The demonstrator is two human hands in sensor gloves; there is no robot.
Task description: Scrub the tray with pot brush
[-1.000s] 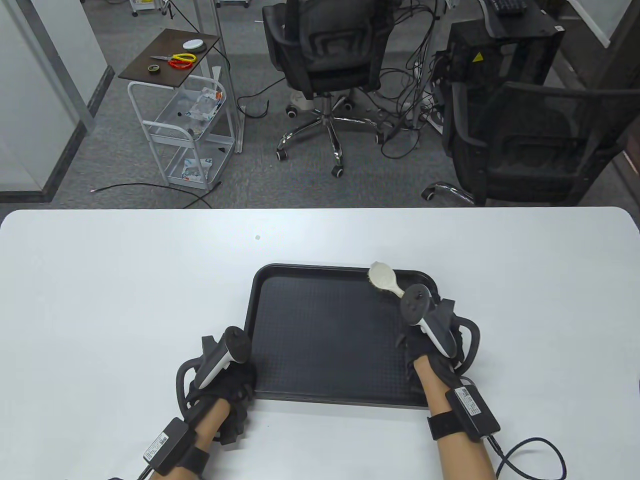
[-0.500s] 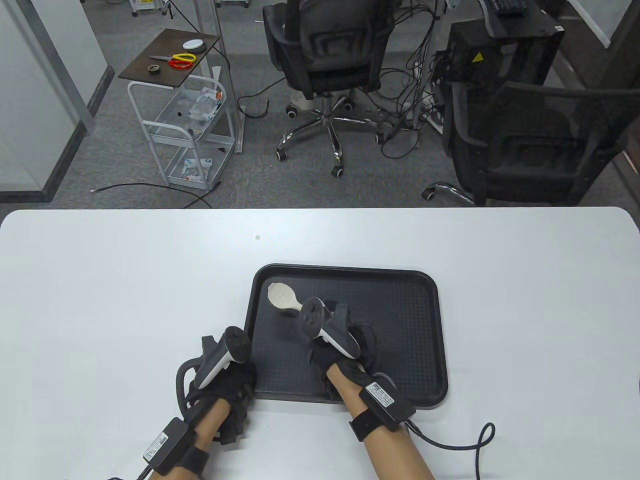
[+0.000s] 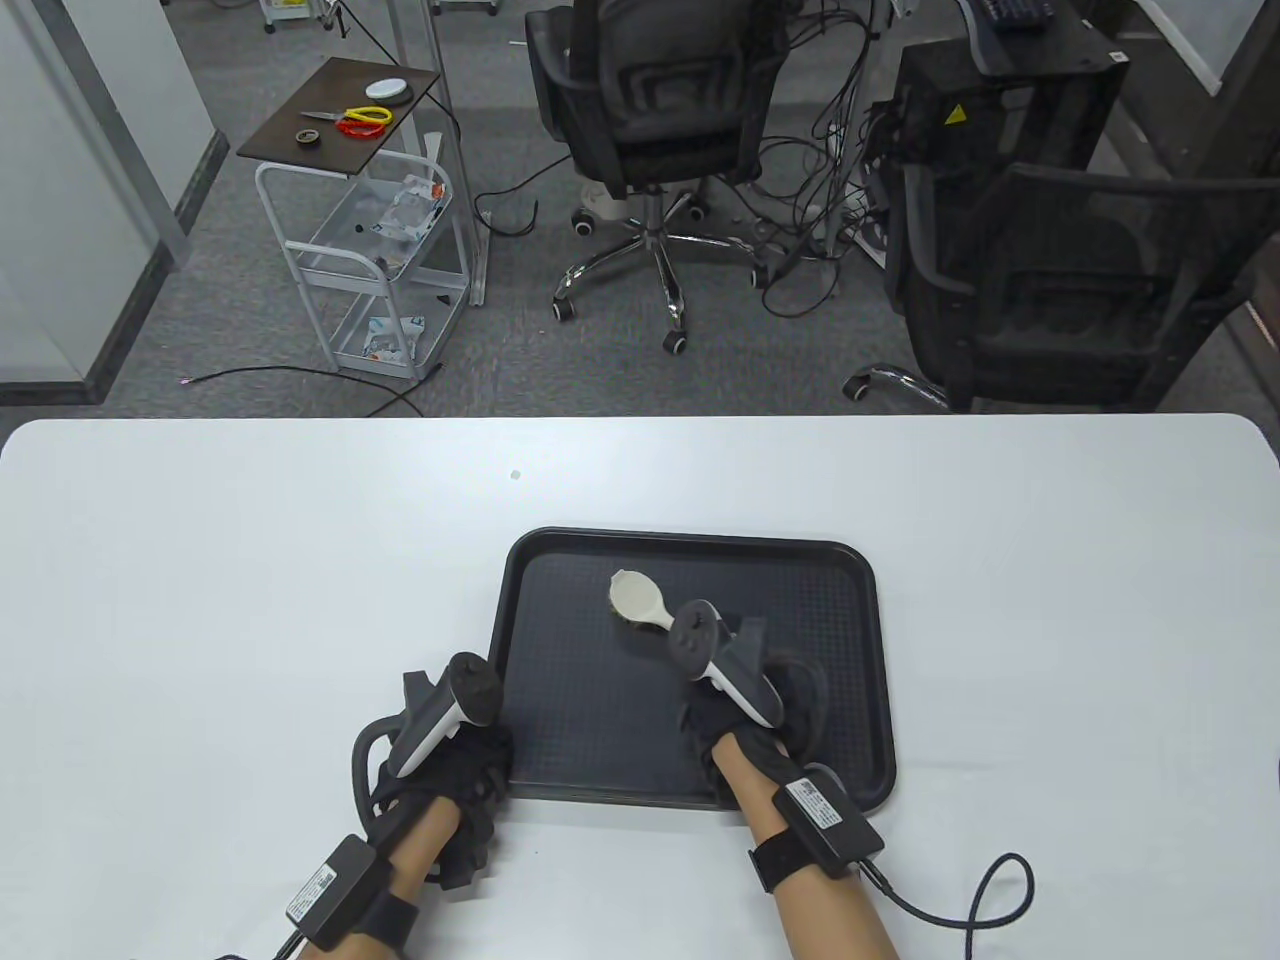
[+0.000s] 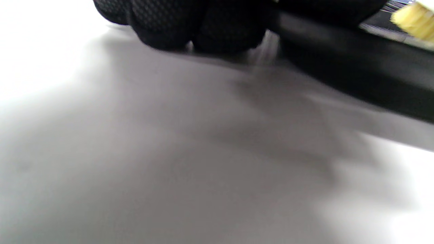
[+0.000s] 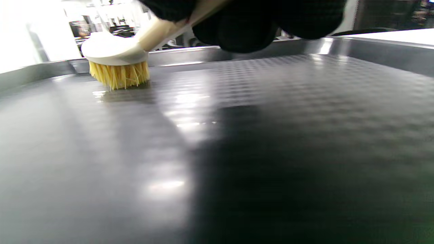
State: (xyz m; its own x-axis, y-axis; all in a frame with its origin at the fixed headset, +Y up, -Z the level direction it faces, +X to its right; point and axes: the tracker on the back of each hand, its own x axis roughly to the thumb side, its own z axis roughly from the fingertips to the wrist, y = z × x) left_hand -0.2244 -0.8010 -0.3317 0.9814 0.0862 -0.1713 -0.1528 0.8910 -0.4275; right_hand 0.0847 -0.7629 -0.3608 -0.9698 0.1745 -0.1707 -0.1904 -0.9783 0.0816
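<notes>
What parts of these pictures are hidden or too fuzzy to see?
- Table view: the right hand fingers on the pot brush handle are hidden under the tracker.
- Table view: the bristles are hidden under the brush head.
- Left wrist view: blurred; whether the left hand presses the tray rim is unclear.
- Right wrist view: the handle's end is cut off by the top edge and dark fingers.

pale plastic pot brush [image 3: 634,598]: handle end hidden under right hand [image 3: 745,700] | left wrist view: blurred, black plastic tray [image 4: 356,84] edge smeared, yellow bristles cut off at corner | left hand [image 3: 450,745]: fingers hidden beneath tracker
</notes>
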